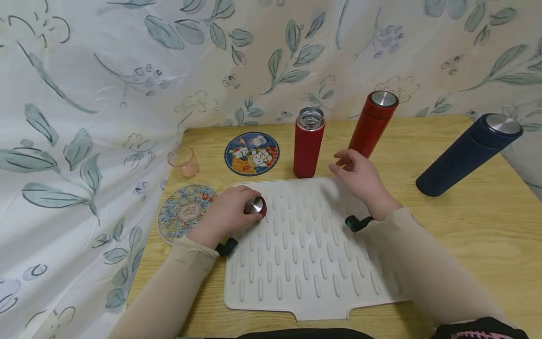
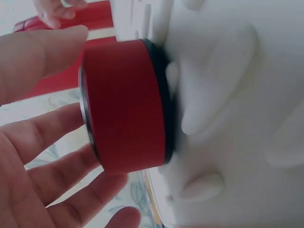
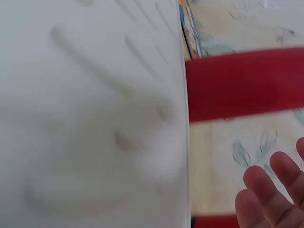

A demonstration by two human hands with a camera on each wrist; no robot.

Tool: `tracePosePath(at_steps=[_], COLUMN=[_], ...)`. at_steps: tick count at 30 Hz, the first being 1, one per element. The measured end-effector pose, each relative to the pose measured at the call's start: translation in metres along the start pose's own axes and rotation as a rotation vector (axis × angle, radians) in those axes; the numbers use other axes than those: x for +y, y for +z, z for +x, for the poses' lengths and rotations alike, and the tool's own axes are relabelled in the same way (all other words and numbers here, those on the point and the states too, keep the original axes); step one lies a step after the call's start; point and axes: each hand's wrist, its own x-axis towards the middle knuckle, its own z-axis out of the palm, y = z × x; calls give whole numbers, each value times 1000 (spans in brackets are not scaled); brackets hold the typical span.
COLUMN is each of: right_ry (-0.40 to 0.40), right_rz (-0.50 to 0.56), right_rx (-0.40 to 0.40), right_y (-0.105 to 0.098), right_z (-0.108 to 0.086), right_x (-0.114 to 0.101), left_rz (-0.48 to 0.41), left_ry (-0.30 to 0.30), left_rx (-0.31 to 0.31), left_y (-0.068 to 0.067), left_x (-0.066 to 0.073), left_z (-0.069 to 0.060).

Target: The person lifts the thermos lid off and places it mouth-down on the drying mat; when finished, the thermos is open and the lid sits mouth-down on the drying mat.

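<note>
A small red lid with a silver top [image 1: 256, 205] sits on the white ribbed mat [image 1: 296, 254]. My left hand [image 1: 228, 212] is spread loosely around it; in the left wrist view the thumb [image 2: 57, 52] lies off the lid's side, and several fingertips are hidden behind the lid. Behind the mat stands a red thermos bottle [image 1: 308, 150] without a lid, its steel mouth showing. My right hand [image 1: 362, 179] hovers to the right of that bottle, fingers loosely bent, holding nothing. Just beyond it is a second red thermos [image 1: 374, 122] with its lid on.
A dark blue thermos [image 1: 466, 155] stands at the right. On the left are a blue cartoon coaster [image 1: 252, 154], a patterned round coaster [image 1: 188, 212] partly under my left hand, and a small pinkish clear cup [image 1: 184, 162]. A leaf-print curtain [image 1: 237, 61] borders the wooden table [image 1: 470, 235].
</note>
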Motion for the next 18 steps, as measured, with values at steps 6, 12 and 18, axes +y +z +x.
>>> tracePosePath(at_steps=[6, 12, 18], right_ry=[65, 156, 163], right_rz=[36, 108, 181], right_rx=[92, 189, 202], right_y=[-32, -57, -63], right_z=[-8, -5, 11], right_x=[23, 37, 36], left_rz=[-11, -90, -74], left_ry=[51, 129, 254], left_rx=[53, 87, 125], left_y=[-5, -12, -11], left_x=[8, 27, 44], left_z=[-10, -33, -55])
